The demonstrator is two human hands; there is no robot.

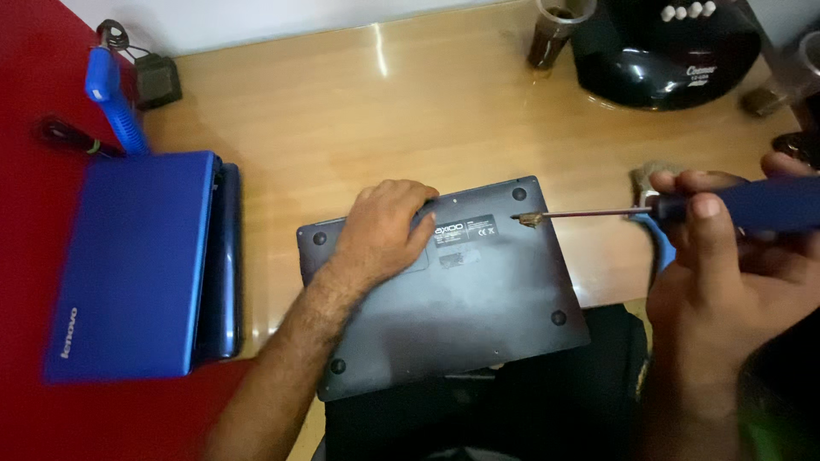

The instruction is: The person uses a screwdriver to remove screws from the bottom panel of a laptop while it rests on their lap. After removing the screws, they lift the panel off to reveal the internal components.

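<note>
While my left hand (384, 232) presses flat on the upturned laptop (444, 286) at the counter's (359, 111) near edge, my right hand (726, 256) grips the screwdriver (683, 209), tip on a top screw; base panel not yet off.

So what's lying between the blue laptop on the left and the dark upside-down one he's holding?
Nothing: the head view shows only bare wooden table between the blue laptop and the dark laptop under the left hand.
</note>
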